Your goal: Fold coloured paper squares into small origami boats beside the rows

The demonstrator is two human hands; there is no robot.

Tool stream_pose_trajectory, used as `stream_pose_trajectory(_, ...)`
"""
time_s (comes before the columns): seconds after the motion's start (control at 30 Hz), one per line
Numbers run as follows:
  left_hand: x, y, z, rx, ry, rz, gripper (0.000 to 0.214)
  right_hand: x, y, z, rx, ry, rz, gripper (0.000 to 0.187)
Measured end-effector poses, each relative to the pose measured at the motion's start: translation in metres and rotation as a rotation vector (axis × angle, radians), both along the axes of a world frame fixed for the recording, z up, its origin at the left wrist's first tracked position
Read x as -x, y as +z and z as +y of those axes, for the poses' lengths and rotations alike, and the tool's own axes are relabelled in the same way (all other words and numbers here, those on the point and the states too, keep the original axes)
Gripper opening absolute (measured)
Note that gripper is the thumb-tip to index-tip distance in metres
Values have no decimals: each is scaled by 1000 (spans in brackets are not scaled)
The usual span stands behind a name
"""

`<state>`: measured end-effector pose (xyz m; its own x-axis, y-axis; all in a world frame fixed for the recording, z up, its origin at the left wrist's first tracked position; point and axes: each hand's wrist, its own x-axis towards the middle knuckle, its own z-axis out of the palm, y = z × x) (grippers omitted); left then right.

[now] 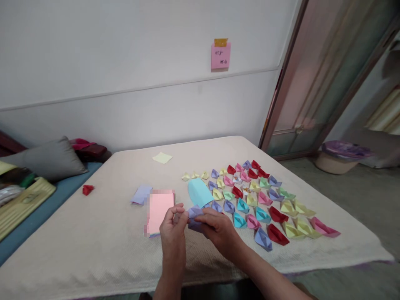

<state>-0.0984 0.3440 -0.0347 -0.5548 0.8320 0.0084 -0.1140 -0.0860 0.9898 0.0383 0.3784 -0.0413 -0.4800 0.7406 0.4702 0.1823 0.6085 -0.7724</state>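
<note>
Both my hands meet over the near middle of a cloth-covered table [93, 233]. My left hand [173, 230] and my right hand [218, 228] each pinch one side of a small folded purple paper [194, 218] held between them. Just behind my hands lies a light blue sheet [199, 192]. Left of them sits a pink stack of paper squares [159, 210], with a purple sheet [141, 194] beside it. To the right spreads a group of several small folded paper boats [259, 200] in red, yellow, green, blue, pink and purple.
A yellow sheet [162, 157] lies near the table's far edge. One red folded piece [87, 189] rests on the blue bench at left, near a grey cushion [50, 160]. A pink note [220, 55] hangs on the wall. A glass door [315, 83] stands at right.
</note>
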Motion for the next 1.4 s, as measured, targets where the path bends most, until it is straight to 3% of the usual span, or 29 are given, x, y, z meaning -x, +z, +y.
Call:
stream_pose_trajectory(0.17, 2, -2, 1, 44, 9, 152, 13, 1, -1, -3, 2, 13, -30, 28)
stream_pose_trajectory(0.3, 1, -2, 0, -8, 12, 278, 16, 3, -4, -4, -34, 7, -21, 25)
stream_pose_trajectory(0.6, 1, -4, 2, 19, -25, 172, 17, 6, -6, -5, -101, 46, -49, 30)
stream_pose_trajectory(0.8, 3, -4, 1, 16, -199, -102, 17, 4, -3, -2, 83, 59, 22, 28)
stream_pose_trajectory(0.9, 3, -4, 3, -22, -172, -205, 15, 2, -5, 1, 179, 77, 87, 37)
stream_pose_trajectory(0.97, 4, -5, 5, -35, -143, -239, 28, 1, -5, 3, 245, 101, 118, 39)
stream_pose_trajectory(1.17, 10, -8, 8, -37, -268, -141, 44, -2, -1, 5, 397, 147, 196, 37)
stream_pose_trajectory(1.4, 8, -5, 7, -33, -202, -83, 33, -4, -3, 8, 513, 206, 184, 38)
